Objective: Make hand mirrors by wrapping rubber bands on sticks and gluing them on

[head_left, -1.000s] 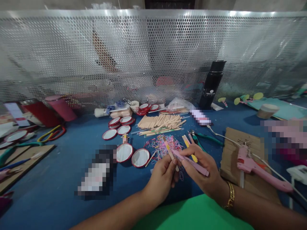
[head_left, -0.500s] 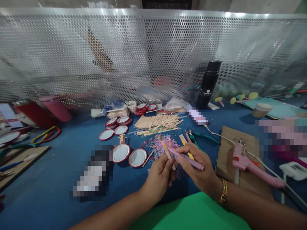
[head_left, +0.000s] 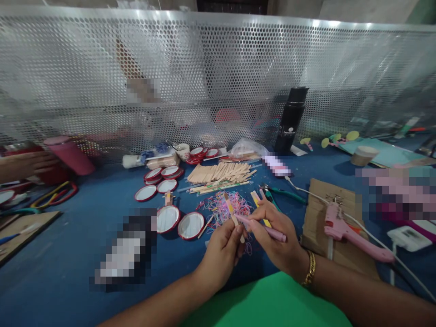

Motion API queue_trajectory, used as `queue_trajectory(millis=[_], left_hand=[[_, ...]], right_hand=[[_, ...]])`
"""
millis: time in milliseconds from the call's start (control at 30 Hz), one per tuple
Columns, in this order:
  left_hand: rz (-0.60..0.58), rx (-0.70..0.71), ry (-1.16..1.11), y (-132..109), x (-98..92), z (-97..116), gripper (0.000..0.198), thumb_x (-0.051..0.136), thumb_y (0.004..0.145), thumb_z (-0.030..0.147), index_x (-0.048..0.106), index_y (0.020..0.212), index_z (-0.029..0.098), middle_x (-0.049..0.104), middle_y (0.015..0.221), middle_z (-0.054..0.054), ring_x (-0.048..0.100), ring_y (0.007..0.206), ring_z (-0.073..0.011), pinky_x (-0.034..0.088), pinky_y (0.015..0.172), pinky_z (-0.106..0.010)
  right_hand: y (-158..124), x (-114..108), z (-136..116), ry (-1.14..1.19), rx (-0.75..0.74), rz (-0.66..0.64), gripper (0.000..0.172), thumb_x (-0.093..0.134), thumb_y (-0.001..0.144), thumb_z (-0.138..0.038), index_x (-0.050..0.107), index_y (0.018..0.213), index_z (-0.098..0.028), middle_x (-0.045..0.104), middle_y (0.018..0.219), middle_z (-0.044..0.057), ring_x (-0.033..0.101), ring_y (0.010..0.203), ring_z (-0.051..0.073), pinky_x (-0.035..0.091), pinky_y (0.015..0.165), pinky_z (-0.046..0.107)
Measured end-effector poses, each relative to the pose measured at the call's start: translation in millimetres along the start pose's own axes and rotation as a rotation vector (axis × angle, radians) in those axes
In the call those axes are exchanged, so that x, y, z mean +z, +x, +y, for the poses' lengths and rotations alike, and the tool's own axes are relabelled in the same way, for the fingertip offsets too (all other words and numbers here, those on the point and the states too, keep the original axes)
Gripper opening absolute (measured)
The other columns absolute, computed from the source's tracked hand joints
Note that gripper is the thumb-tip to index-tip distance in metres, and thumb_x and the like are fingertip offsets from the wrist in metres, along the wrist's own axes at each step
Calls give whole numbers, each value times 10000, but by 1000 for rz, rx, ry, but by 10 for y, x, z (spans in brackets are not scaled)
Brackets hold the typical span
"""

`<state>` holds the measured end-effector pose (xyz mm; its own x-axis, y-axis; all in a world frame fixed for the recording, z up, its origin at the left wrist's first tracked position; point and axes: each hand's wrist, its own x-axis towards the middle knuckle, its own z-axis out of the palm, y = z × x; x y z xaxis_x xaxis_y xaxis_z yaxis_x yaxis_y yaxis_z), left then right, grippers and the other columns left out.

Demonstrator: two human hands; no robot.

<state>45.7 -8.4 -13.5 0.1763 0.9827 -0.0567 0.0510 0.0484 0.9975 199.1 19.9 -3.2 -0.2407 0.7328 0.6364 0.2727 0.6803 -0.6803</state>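
Observation:
Pinched between the thumb and fingers of my left hand (head_left: 221,250) is a wooden craft stick (head_left: 230,208), tilted, with a yellow patch and a brown upper end. My right hand (head_left: 275,227) grips a pink marker (head_left: 277,235) like a pen, its front end at the stick. Whether the tip touches the wood is too small to tell. Just beyond both hands lies a tangle of thin colourful strands (head_left: 241,200). Yellow and pink markers (head_left: 255,199) rest beside my right hand. Left of the tangle are two round red-rimmed lids, a nearer lid (head_left: 191,225) and another lid (head_left: 168,219).
Several craft sticks (head_left: 220,173) are piled behind the strands. Green-handled pliers (head_left: 289,194) lie to the right, near a pink glue gun (head_left: 354,236) on cardboard (head_left: 311,227). A black bottle (head_left: 291,120) stands before the perforated metal screen (head_left: 190,81). Another person's hand (head_left: 30,164) is at far left.
The view has shifted a little, so most things sit slightly further left. Another person's hand has come in at the far left by a red tumbler. My hands keep the same hold.

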Motion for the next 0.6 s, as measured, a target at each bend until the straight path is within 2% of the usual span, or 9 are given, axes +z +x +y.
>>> queue_trajectory(millis=[200, 367, 600], left_hand=[[6, 5, 20, -8, 1, 23, 335, 463, 905, 505, 493, 759, 205, 426, 495, 74, 349, 405, -84, 266, 391, -192], [-2, 11, 16, -10, -2, 12, 333, 454, 916, 493, 479, 749, 206, 416, 508, 75, 344, 407, -81, 264, 384, -188], [-16, 27, 14, -17, 5, 7, 323, 435, 933, 469, 473, 757, 202, 409, 516, 77, 339, 417, -76, 266, 399, -185]], right_hand=[[9, -4, 1, -19, 5, -14, 125, 535, 893, -197, 603, 791, -224, 597, 694, -5, 547, 715, 175, 421, 885, 396], [27, -35, -18, -28, 22, 25, 118, 532, 892, -187, 600, 802, -222, 581, 715, -3, 546, 720, 169, 435, 805, 357], [-12, -18, 22, -3, -16, -5, 113, 529, 897, -177, 590, 813, -223, 609, 722, -8, 544, 726, 170, 410, 889, 391]])
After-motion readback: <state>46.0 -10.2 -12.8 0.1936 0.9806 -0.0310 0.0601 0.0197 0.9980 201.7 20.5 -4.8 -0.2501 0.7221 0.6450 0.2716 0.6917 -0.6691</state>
